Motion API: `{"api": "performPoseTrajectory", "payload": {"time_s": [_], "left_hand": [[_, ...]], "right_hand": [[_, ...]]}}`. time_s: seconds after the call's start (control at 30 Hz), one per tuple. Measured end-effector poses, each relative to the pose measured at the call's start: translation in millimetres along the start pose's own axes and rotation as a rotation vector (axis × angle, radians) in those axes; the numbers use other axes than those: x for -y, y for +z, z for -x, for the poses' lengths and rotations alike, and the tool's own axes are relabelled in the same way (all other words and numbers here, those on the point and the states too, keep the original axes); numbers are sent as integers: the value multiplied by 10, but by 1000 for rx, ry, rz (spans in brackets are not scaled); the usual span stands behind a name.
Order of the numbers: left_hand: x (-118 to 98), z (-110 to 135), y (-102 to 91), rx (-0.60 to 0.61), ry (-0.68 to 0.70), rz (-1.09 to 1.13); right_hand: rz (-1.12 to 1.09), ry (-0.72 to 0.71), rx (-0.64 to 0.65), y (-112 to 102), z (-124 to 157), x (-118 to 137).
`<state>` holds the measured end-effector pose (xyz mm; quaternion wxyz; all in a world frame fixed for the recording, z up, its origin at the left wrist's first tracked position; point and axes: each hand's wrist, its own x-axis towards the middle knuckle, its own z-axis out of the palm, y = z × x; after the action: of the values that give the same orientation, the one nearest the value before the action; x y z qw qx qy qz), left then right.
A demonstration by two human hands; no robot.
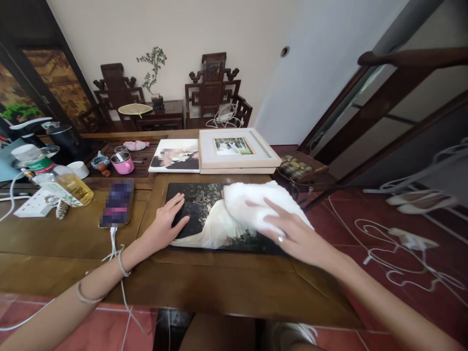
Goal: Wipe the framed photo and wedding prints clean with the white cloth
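Note:
A dark photo panel (204, 214) with a pale flowing dress pictured on it lies flat on the wooden table. My left hand (168, 222) rests on the panel's left edge, its fingers spread and holding nothing. Bunched over the panel's right part is a fluffy white cloth (263, 200). My right hand (288, 229), with a ring on one finger, grips this cloth and presses it on the panel; some fingertips are sunk in the folds. The cloth hides much of the picture's right side.
Behind the panel are a white framed photo (239, 148) and a smaller print (175, 156). Left on the table (175, 273) are a charging phone (117, 202), a pink cup (123, 163), a tilted bottle (62, 180) and a power strip (34, 204). Cables (405, 258) lie on the floor.

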<state>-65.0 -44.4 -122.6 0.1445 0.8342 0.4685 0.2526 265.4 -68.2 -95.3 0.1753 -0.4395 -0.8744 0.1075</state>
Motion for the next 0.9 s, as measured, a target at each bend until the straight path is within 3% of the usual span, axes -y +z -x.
{"api": "performPoseTrajectory", "payload": {"time_s": [0.13, 0.23, 0.4, 0.67, 0.77, 0.9], "left_hand": [[0, -1, 10, -15, -7, -3], [2, -2, 11, -11, -1, -6], [-2, -8, -16, 10, 7, -26], [20, 3, -4, -1, 22, -15], [20, 8, 4, -12, 11, -14], [18, 11, 14, -9, -2, -13]], "right_hand": [[-43, -155, 58, -57, 443, 264], [-98, -202, 118, -107, 547, 324], [-114, -6, 216, -128, 191, 133], [-91, 58, 45, -71, -772, -317], [-71, 101, -10, -15, -799, -237], [-64, 16, -1, 32, -435, 93]]}}
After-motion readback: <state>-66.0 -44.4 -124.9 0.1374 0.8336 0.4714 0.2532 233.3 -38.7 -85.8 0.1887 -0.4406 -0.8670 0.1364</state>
